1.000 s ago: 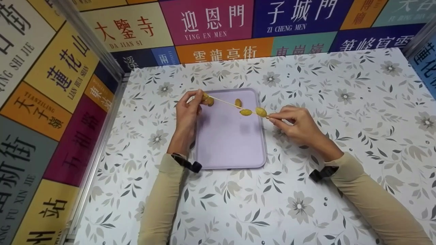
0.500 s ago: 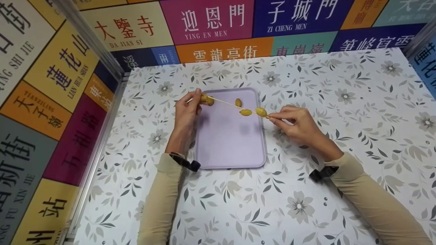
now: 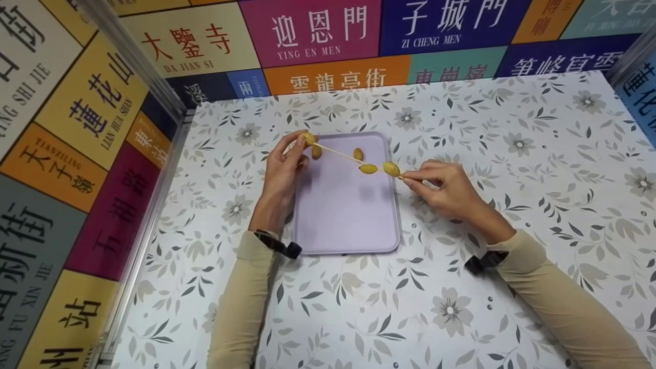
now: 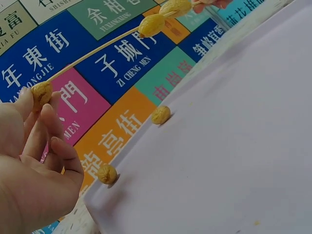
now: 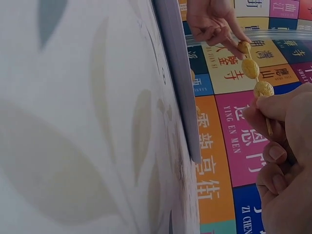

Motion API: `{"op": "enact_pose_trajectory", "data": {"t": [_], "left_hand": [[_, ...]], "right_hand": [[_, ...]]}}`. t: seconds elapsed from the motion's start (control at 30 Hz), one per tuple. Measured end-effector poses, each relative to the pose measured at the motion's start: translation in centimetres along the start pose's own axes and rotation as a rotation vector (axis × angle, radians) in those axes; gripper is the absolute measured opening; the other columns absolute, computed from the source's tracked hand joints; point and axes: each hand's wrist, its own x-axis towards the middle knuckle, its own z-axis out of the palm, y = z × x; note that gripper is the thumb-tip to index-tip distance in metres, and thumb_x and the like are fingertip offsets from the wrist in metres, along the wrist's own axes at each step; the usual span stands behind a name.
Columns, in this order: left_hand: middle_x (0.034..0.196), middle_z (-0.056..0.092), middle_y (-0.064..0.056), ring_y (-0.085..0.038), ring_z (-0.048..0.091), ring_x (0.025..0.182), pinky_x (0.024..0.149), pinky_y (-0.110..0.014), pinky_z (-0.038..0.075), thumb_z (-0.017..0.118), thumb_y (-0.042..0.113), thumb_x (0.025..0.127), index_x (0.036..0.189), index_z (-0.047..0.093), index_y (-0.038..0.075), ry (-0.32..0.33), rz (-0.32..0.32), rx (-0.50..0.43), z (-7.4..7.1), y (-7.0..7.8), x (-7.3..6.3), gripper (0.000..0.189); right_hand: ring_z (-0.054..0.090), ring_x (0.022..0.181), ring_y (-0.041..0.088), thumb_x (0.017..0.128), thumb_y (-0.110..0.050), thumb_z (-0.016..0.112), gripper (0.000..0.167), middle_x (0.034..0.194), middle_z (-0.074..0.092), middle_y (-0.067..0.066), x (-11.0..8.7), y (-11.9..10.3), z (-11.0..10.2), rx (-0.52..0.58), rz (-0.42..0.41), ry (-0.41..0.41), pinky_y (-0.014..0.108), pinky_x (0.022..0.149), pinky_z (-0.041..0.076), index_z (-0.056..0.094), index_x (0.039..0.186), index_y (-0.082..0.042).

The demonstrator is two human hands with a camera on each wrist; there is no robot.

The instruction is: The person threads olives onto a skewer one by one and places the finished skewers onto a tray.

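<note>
Nearest, on the white, flower-printed bench (image 3: 384, 307), is a flat, pale lilac, rectangular tray (image 3: 348, 215). At its right side the right hand (image 3: 451, 192) pinches one end of a thin, pale, wooden-looking stick (image 3: 338, 154) between curled fingers; that grip sits close to the end, so a hard push could make the stick slip or bow. Above the tray, the stick carries two mustard-yellow, oval fruits, one (image 3: 391, 169) just beside the right fingers, the other (image 3: 368, 168) further along; tilting could let them slide. Farther off, the left hand (image 3: 282, 166) pinches a similar yellow fruit (image 3: 308, 139) at the stick's other end. Whether the tip has gone in cannot be told; off-centre pressure might split the fruit or prick a finger. Beyond, two loose brownish-yellow fruits (image 3: 316, 152) (image 3: 358, 154) lie on the tray's far part, where a knock could roll them.
</note>
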Motion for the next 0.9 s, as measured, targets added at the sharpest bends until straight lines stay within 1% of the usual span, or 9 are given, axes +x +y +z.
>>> {"op": "enact_pose_trajectory", "data": {"t": [0.13, 0.23, 0.4, 0.53, 0.63, 0.77, 0.83, 0.9], "left_hand": [[0.112, 0.081, -0.003, -0.013, 0.057, 0.076, 0.071, -0.028, 0.04, 0.077, 0.033, 0.102, 0.133, 0.074, 0.017, 0.013, -0.005, 0.007, -0.03, 0.0, -0.07, 0.035], [0.108, 0.08, -0.003, -0.013, 0.058, 0.076, 0.07, -0.027, 0.042, 0.076, 0.03, 0.103, 0.131, 0.074, 0.015, 0.019, 0.009, 0.019, -0.01, -0.02, -0.04, 0.032], [0.107, 0.08, -0.006, -0.013, 0.06, 0.078, 0.069, -0.026, 0.044, 0.078, 0.028, 0.102, 0.128, 0.074, 0.012, 0.019, 0.041, 0.041, 0.17, 0.03, -0.02, 0.03], [0.108, 0.081, -0.008, -0.015, 0.062, 0.081, 0.074, -0.03, 0.045, 0.081, 0.031, 0.1, 0.132, 0.075, 0.017, 0.021, 0.03, 0.07, 0.41, 0.07, -0.2, 0.036], [0.112, 0.08, -0.01, -0.015, 0.062, 0.082, 0.075, -0.031, 0.045, 0.082, 0.029, 0.099, 0.139, 0.073, 0.019, 0.01, 0.037, 0.082, 0.57, 0.04, -0.36, 0.041], [0.117, 0.08, -0.007, -0.013, 0.061, 0.082, 0.072, -0.027, 0.045, 0.081, 0.025, 0.1, 0.144, 0.07, 0.019, -0.014, 0.038, 0.074, 0.68, 0.0, -0.43, 0.045], [0.117, 0.08, -0.004, -0.011, 0.061, 0.084, 0.071, -0.024, 0.045, 0.079, 0.024, 0.102, 0.145, 0.07, 0.02, -0.03, 0.03, 0.07, 0.68, -0.02, -0.43, 0.044], [0.118, 0.081, -0.003, -0.012, 0.062, 0.086, 0.071, -0.023, 0.046, 0.078, 0.023, 0.103, 0.145, 0.07, 0.022, -0.047, 0.028, 0.074, 0.66, -0.07, -0.44, 0.043]], "right_hand": [[0.053, 0.065, 0.007, 0.09, 0.0, 0.086, 0.019, 0.076, 0.075, 0.001, -0.03, 0.05, 0.06, -0.011, -0.005, 0.007, 0.028, 0.061, 0.042, 0.088, 0.106, -0.01], [0.053, 0.065, 0.007, 0.09, 0.0, 0.086, 0.019, 0.076, 0.075, 0.002, -0.04, 0.09, 0.1, -0.019, -0.006, 0.009, 0.029, 0.061, 0.042, 0.088, 0.106, -0.01], [0.053, 0.065, 0.008, 0.089, 0.002, 0.087, 0.019, 0.075, 0.074, 0.002, -0.03, 0.1, 0.18, -0.037, -0.012, 0.019, 0.026, 0.062, 0.041, 0.088, 0.106, -0.008], [0.052, 0.066, 0.007, 0.088, 0.003, 0.086, 0.019, 0.074, 0.073, 0.003, -0.1, 0.15, 0.23, -0.05, -0.005, 0.03, 0.024, 0.063, 0.041, 0.088, 0.104, -0.007], [0.052, 0.065, 0.011, 0.089, 0.002, 0.086, 0.018, 0.074, 0.073, 0.003, -0.14, 0.17, 0.25, -0.056, 0.007, 0.031, 0.025, 0.062, 0.041, 0.088, 0.104, -0.008], [0.05, 0.061, 0.019, 0.09, 0.0, 0.086, 0.018, 0.075, 0.072, 0.0, -0.14, 0.07, 0.23, -0.055, 0.011, 0.017, 0.026, 0.06, 0.038, 0.088, 0.105, -0.01], [0.048, 0.06, 0.02, 0.091, -0.002, 0.085, 0.018, 0.075, 0.072, -0.002, -0.12, -0.01, 0.21, -0.049, 0.011, 0.006, 0.026, 0.059, 0.036, 0.088, 0.106, -0.012], [0.048, 0.061, 0.016, 0.093, -0.003, 0.084, 0.017, 0.076, 0.073, -0.003, -0.12, -0.07, 0.19, -0.041, 0.011, -0.003, 0.024, 0.059, 0.035, 0.088, 0.106, -0.012]]}}
